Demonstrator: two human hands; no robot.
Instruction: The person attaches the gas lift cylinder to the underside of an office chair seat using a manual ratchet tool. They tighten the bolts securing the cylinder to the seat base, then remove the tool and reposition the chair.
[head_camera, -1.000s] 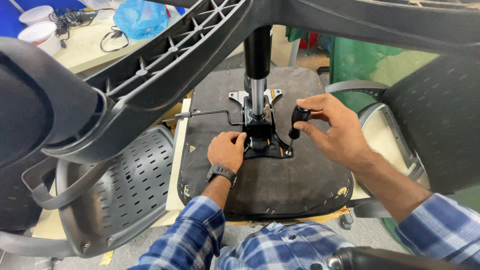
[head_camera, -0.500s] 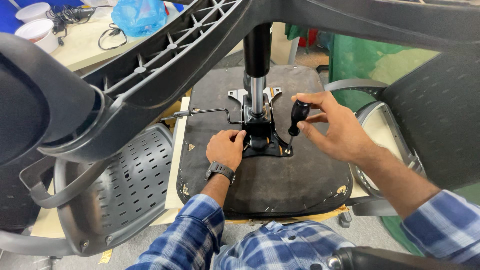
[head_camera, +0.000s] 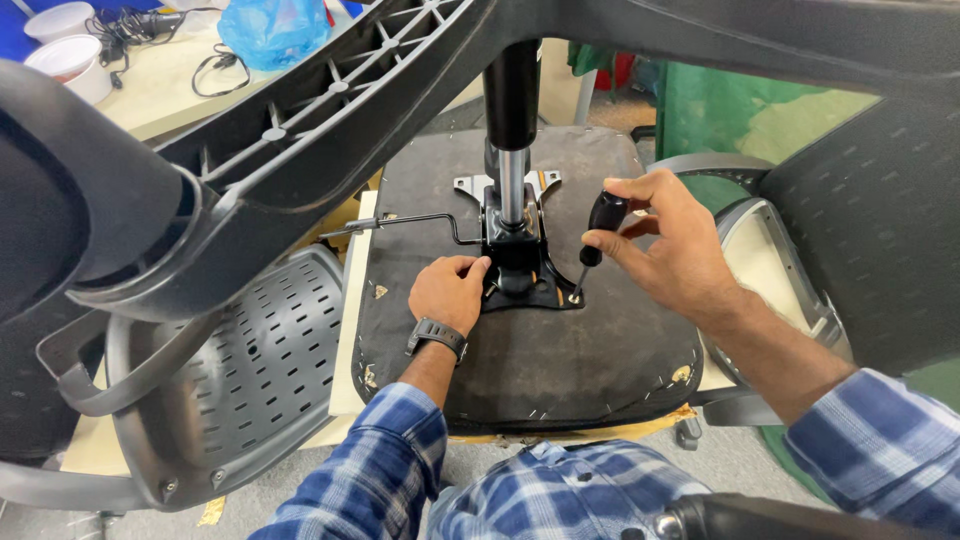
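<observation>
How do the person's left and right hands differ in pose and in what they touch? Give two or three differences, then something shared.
The left hand lies knuckles up on the black mechanism plate, fingers curled against it; the right hand is raised above the seat underside. The left hand holds no tool; the right hand pinches a black-handled screwdriver, tip at the plate's corner. Only the left wrist wears a watch. Both arms wear blue plaid sleeves.

The screwdriver (head_camera: 592, 250) tip hides its screw (too small to see), and the left hand (head_camera: 447, 293) covers the plate's (head_camera: 530, 296) near corner.

I see a glossy black plastic screwdriver handle (head_camera: 604, 214), its bare metal shaft, a polished chrome gas cylinder (head_camera: 511, 190), a black painted metal plate (head_camera: 527, 290), matt fuzzy fabric on the seat underside (head_camera: 540, 350), and matt ribbed plastic on the chair base (head_camera: 330, 110).
</observation>
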